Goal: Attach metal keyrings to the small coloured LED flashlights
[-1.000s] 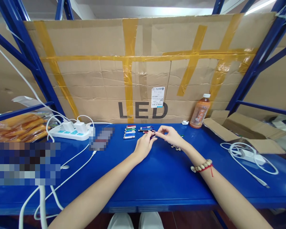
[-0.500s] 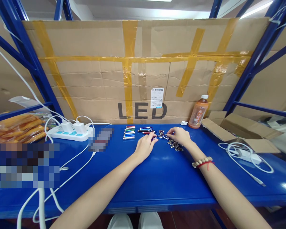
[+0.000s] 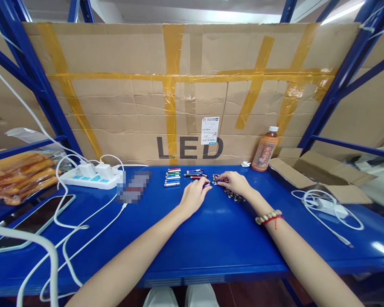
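Observation:
My left hand (image 3: 193, 198) is closed in a pinch around a small blue-purple metal tube (image 3: 206, 185), whose end shows past the fingertips. Close by on the right, my right hand (image 3: 237, 183) pinches a small shiny metal clasp (image 3: 215, 182), held close to the tube's end. Below my right hand lies a pile of small metal clasps (image 3: 233, 195), partly covered by it. Behind my left hand rest several coloured tubes with clasps (image 3: 195, 172). Further left, several plain coloured tubes (image 3: 172, 178) form a neat column on the blue table (image 3: 211, 243).
At the left are a white power strip (image 3: 92, 179), a phone (image 3: 32, 224), loose white cables and bagged orange items (image 3: 22, 175). An orange drink bottle (image 3: 265, 150), an open cardboard box (image 3: 326, 170) and a coiled white cable (image 3: 333, 209) occupy the right. Taped cardboard (image 3: 131, 111) stands behind.
My right hand has moved left, bringing its fingertips and the clasp nearer the tube in my left hand. My left hand stays nearly still. The view has shifted slightly.

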`<state>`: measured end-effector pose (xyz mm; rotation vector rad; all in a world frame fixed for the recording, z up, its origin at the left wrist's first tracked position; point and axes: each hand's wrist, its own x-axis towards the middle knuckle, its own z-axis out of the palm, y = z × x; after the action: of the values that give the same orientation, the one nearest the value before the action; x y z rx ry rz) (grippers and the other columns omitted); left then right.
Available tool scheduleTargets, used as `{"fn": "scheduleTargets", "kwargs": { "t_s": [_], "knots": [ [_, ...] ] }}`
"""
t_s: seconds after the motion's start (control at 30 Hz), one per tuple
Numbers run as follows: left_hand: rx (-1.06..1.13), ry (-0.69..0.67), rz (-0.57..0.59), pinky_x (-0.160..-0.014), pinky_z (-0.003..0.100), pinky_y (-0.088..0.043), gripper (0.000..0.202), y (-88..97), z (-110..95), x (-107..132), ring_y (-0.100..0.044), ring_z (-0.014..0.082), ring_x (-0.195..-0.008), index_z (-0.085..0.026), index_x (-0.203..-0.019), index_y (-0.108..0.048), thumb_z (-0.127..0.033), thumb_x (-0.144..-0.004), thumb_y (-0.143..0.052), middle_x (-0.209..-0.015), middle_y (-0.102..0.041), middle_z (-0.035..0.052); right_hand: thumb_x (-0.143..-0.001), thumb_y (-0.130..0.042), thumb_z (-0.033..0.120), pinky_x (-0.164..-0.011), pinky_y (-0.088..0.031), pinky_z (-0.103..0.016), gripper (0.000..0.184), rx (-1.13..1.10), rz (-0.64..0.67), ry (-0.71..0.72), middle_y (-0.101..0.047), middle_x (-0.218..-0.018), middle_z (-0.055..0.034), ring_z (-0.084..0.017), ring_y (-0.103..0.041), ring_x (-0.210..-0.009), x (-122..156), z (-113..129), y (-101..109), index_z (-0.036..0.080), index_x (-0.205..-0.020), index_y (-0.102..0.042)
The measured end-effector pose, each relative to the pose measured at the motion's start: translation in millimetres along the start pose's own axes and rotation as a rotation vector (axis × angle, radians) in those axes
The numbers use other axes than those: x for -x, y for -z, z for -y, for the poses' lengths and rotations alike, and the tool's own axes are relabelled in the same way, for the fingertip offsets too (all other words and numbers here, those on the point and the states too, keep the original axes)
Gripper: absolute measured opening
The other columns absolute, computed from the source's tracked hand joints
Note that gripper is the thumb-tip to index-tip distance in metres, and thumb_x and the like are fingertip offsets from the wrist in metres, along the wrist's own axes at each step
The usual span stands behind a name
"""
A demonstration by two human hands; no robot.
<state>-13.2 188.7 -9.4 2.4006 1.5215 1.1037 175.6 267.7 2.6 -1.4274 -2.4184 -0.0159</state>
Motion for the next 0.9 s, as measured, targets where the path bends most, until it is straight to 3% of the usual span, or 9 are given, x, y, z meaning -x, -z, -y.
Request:
{"fn": "scheduleTargets", "kwargs": {
  "t_s": [0.2, 0.4, 0.5, 0.67, 0.9],
  "knots": [
    [0.059, 0.055, -0.014, -0.075, 0.026, -0.042, 0.022, -0.9, 2, -1, -0.058, 0.0148, -0.082, -0.022, -0.105, -0.049, -0.030, -0.089, -0.036, -0.086, -0.061, 0.0005, -0.083, -0.047, 0.024, -0.073, -0.042, -0.023, 0.021, -0.072, -0.124, -0.060, -0.065, -0.097, 0.0017, -0.015, -0.058, -0.090, 3, 6, 8, 0.025, -0.092, -0.065],
    [0.161, 0.151, -0.040, -0.068, 0.024, -0.038, 0.023, 0.6, 4, -4, -0.055, 0.0139, -0.077, -0.022, -0.099, -0.047, -0.031, -0.091, -0.028, -0.080, -0.058, -0.0003, -0.085, -0.042, 0.023, -0.064, -0.043, -0.024, 0.018, -0.309, -0.234, -0.112, -0.065, -0.079, -0.0005, -0.013, -0.060, -0.071, 2, 11, 8, 0.019, -0.091, -0.058],
    [0.201, 0.200, -0.065, -0.062, 0.023, -0.035, 0.024, -0.1, 5, -4, -0.054, 0.0138, -0.071, -0.022, -0.096, -0.044, -0.034, -0.091, -0.024, -0.081, -0.057, 0.0003, -0.085, -0.041, 0.029, -0.056, -0.044, -0.022, 0.020, -0.558, -0.205, -0.076, -0.061, -0.069, -0.0003, -0.011, -0.057, -0.056, 1, 17, 8, 0.017, -0.092, -0.055],
    [0.285, 0.265, -0.072, -0.055, 0.022, -0.032, 0.027, -2.5, 8, -4, -0.045, 0.0116, -0.052, -0.022, -0.091, -0.039, -0.038, -0.091, -0.019, -0.061, -0.047, -0.0026, -0.075, -0.053, 0.042, -0.038, -0.036, -0.018, 0.035, -0.849, -0.128, -0.016, -0.058, -0.063, -0.0012, -0.009, -0.050, -0.046, 4, 36, 15, 0.014, -0.094, -0.058],
    [0.341, 0.278, -0.101, -0.060, 0.023, -0.035, 0.024, -1.7, 8, -5, -0.045, 0.0115, -0.054, -0.022, -0.088, -0.036, -0.040, -0.091, -0.020, -0.063, -0.046, -0.0030, -0.071, -0.058, 0.040, -0.043, -0.039, -0.017, 0.039, -1.039, 0.004, 0.062, -0.064, -0.077, -0.0061, -0.008, -0.052, -0.054, 3, 46, 15, 0.010, -0.096, -0.063]
  ]
}}
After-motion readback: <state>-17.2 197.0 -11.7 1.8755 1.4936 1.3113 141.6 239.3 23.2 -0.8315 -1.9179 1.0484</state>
